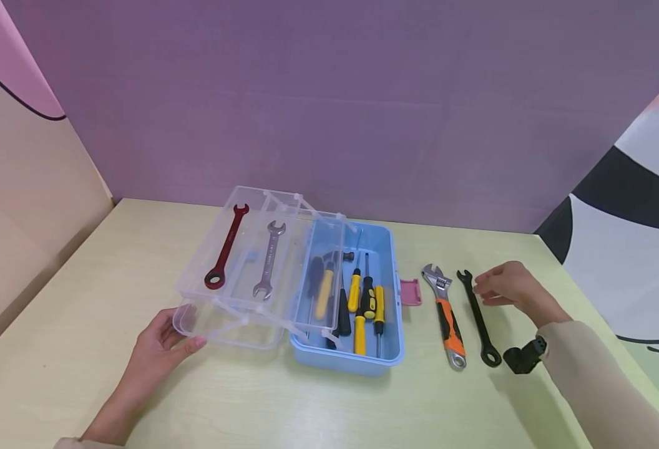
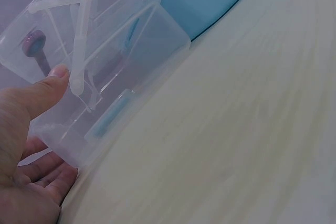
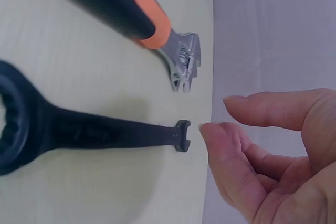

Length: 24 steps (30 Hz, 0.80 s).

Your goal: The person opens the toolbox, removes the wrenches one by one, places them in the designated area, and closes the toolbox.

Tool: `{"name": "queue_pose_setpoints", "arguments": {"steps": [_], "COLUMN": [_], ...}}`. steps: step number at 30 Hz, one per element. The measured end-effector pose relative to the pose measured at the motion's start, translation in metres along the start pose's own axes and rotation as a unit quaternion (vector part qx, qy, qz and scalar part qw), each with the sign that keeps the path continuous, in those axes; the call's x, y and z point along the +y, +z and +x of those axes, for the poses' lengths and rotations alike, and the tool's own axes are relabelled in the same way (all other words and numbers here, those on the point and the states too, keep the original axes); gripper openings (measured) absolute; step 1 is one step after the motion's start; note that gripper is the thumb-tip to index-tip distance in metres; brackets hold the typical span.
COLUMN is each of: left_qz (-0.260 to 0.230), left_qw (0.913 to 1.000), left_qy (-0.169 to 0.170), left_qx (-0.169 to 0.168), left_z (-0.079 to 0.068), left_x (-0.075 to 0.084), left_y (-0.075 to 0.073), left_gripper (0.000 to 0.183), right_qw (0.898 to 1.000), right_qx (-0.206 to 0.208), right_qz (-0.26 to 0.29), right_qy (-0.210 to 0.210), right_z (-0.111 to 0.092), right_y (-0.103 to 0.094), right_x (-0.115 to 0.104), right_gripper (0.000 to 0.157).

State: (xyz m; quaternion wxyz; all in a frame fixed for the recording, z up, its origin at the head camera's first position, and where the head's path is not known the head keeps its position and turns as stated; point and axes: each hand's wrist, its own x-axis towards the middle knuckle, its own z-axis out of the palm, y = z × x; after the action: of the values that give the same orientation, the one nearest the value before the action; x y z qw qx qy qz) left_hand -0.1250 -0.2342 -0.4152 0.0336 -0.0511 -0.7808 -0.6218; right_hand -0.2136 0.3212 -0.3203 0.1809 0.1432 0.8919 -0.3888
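My left hand (image 1: 158, 349) holds the near left corner of the toolbox's clear plastic lid (image 1: 262, 338), its thumb on the near side and its fingers around the outer end. A red combination wrench (image 1: 228, 243) and a silver open-end wrench (image 1: 270, 259) lie in the clear tray section, left of the blue toolbox base (image 1: 341, 360). On the right, my right hand (image 1: 509, 287) hovers beside the upper end of a black combination wrench (image 1: 478, 318). In the right wrist view, thumb and fingertips stand apart with nothing between them, just off the black wrench's open end (image 3: 182, 136).
Several yellow and black screwdrivers (image 1: 379, 308) and a hammer (image 1: 348, 256) lie in the blue base. A pink latch (image 1: 410, 292) sticks out on its right. An orange-and-black adjustable wrench (image 1: 447, 321) lies between base and black wrench. A purple backdrop (image 1: 363, 112) borders the table behind.
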Motion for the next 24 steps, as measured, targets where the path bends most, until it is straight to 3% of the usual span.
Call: {"name": "queue_pose_setpoints", "arguments": {"steps": [24], "left_qz": [0.010], "left_qw": [0.9998], "left_qy": [-0.013], "left_qx": [0.008], "left_z": [0.002], "left_x": [-0.003], "left_y": [0.001], "left_gripper": [0.054], "right_qw": [0.999], "right_qx": [0.007], "right_qz": [-0.023], "right_qy": [-0.039], "right_z": [0.006], "right_y": [0.012], "right_x": [-0.034], "right_gripper": [0.041]}}
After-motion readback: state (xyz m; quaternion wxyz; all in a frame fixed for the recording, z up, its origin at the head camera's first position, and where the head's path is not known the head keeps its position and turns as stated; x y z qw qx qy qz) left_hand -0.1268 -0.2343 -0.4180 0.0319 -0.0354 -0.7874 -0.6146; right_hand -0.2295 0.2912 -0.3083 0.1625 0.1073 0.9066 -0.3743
